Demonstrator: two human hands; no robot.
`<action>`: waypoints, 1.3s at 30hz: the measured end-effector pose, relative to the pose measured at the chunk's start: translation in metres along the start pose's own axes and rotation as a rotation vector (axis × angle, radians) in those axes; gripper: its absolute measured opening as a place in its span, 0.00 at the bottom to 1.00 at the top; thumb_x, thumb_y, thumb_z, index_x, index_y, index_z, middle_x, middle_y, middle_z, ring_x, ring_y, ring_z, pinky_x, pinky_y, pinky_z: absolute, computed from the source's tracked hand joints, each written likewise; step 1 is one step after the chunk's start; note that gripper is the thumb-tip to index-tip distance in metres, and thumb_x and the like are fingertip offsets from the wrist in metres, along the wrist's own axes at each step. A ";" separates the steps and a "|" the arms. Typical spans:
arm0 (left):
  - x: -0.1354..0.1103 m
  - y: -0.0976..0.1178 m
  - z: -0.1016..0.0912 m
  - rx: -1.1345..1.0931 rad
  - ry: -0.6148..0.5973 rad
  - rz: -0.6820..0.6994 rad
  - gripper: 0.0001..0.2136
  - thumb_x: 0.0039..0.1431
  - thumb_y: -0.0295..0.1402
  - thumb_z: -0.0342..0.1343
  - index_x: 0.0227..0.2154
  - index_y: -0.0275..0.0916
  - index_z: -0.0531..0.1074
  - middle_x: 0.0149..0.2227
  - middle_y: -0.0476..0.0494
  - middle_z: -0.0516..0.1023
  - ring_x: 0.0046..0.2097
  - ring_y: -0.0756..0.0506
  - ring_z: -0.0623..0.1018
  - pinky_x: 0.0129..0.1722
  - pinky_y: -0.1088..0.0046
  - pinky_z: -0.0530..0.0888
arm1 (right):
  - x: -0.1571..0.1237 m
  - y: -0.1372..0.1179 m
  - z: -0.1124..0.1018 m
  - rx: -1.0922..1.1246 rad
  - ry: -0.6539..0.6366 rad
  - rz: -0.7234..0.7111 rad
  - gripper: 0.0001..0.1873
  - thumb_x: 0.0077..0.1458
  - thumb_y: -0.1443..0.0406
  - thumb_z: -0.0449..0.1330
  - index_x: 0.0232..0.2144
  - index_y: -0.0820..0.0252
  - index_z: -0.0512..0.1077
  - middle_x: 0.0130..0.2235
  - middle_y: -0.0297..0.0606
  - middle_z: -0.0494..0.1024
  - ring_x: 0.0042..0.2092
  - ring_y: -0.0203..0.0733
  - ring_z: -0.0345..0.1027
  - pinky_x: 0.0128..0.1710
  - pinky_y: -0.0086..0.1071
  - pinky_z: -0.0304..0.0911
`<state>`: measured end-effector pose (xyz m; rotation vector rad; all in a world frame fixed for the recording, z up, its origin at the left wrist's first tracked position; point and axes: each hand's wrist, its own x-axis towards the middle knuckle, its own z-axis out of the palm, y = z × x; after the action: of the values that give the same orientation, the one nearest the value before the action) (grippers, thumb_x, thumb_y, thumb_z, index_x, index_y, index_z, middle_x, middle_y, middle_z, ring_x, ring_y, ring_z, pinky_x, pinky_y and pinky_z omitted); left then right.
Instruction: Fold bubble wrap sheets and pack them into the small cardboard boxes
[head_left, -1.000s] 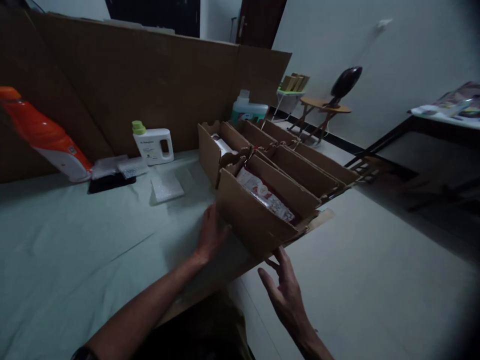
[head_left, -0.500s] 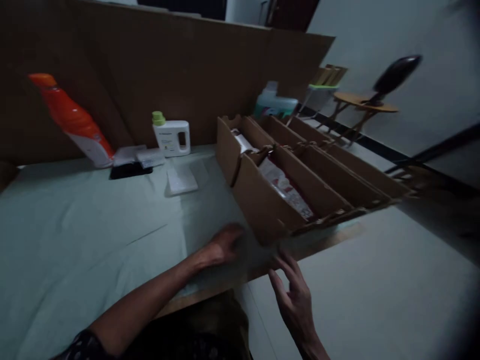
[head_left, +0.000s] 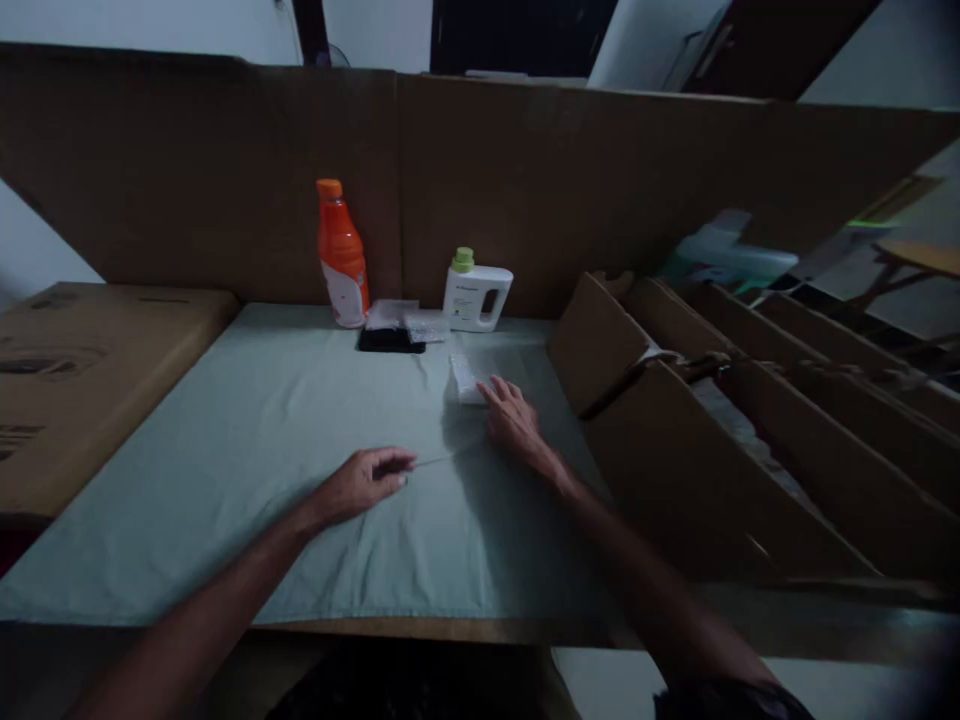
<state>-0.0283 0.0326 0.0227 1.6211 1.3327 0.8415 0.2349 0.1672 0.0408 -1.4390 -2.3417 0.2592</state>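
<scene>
My right hand [head_left: 513,418] reaches over the green cloth with its fingers stretched out. Its fingertips are at the near right edge of a clear plastic packet [head_left: 465,380]; whether they press on it I cannot tell. My left hand [head_left: 366,480] hovers at the middle of the cloth, thumb and fingers apart, holding nothing. Beyond the packet, two more clear packets [head_left: 427,325] lie on and beside a flat black item [head_left: 390,342]. A white jug with a green cap [head_left: 463,298] stands upright just behind them.
An orange bottle [head_left: 343,262] stands at the back against a cardboard screen [head_left: 480,170]. To the right, cardboard bins [head_left: 675,480] form a divided row, with packets inside some. A teal bottle [head_left: 727,255] is behind them. A closed cardboard box [head_left: 105,370] sits at the left.
The view has swung left, away from the bins. My right hand has moved from beside the bins' near edge to the packet; my left hand is now over the middle of the cloth.
</scene>
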 end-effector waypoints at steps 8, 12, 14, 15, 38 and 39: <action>0.063 -0.068 -0.042 0.299 0.540 0.085 0.11 0.52 0.30 0.56 0.37 0.40 0.79 0.49 0.38 0.80 0.59 0.35 0.73 0.64 0.46 0.65 | 0.072 -0.016 -0.016 0.148 0.429 0.065 0.28 0.71 0.59 0.38 0.52 0.68 0.72 0.42 0.47 0.80 0.40 0.45 0.71 0.37 0.34 0.66; 0.062 -0.074 -0.033 0.368 0.546 0.125 0.09 0.55 0.29 0.56 0.37 0.40 0.79 0.50 0.37 0.80 0.57 0.35 0.74 0.61 0.47 0.69 | 0.123 -0.058 -0.025 0.073 0.544 -0.075 0.24 0.72 0.62 0.40 0.60 0.65 0.66 0.65 0.55 0.67 0.63 0.47 0.60 0.59 0.45 0.60; 0.061 -0.074 -0.032 0.396 0.537 0.138 0.10 0.56 0.28 0.55 0.38 0.40 0.79 0.50 0.38 0.79 0.57 0.36 0.74 0.61 0.48 0.70 | 0.157 -0.074 -0.009 0.004 0.382 -0.141 0.22 0.72 0.64 0.43 0.59 0.64 0.68 0.66 0.51 0.66 0.67 0.44 0.55 0.63 0.43 0.55; 0.061 -0.074 -0.032 0.408 0.535 0.143 0.10 0.56 0.28 0.55 0.38 0.41 0.79 0.50 0.38 0.79 0.57 0.36 0.74 0.61 0.49 0.70 | 0.174 -0.078 0.002 -0.018 0.286 -0.158 0.21 0.70 0.66 0.46 0.58 0.64 0.70 0.64 0.50 0.69 0.66 0.44 0.56 0.63 0.42 0.56; 0.063 -0.082 -0.030 0.612 0.568 0.192 0.12 0.55 0.24 0.55 0.40 0.39 0.79 0.50 0.39 0.80 0.56 0.38 0.75 0.58 0.55 0.74 | 0.125 -0.074 0.038 -0.061 -0.072 -0.250 0.20 0.65 0.63 0.56 0.57 0.60 0.73 0.58 0.48 0.77 0.61 0.52 0.67 0.58 0.47 0.62; 0.064 -0.083 -0.030 0.617 0.568 0.191 0.12 0.55 0.24 0.54 0.40 0.39 0.79 0.50 0.39 0.80 0.56 0.38 0.75 0.58 0.55 0.74 | 0.100 -0.071 0.037 -0.031 -0.086 -0.272 0.19 0.64 0.63 0.57 0.55 0.59 0.75 0.57 0.47 0.78 0.60 0.51 0.68 0.57 0.46 0.63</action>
<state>-0.0759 0.1063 -0.0418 2.0957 1.9993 1.1346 0.1210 0.2249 0.0534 -1.1239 -2.5864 0.2143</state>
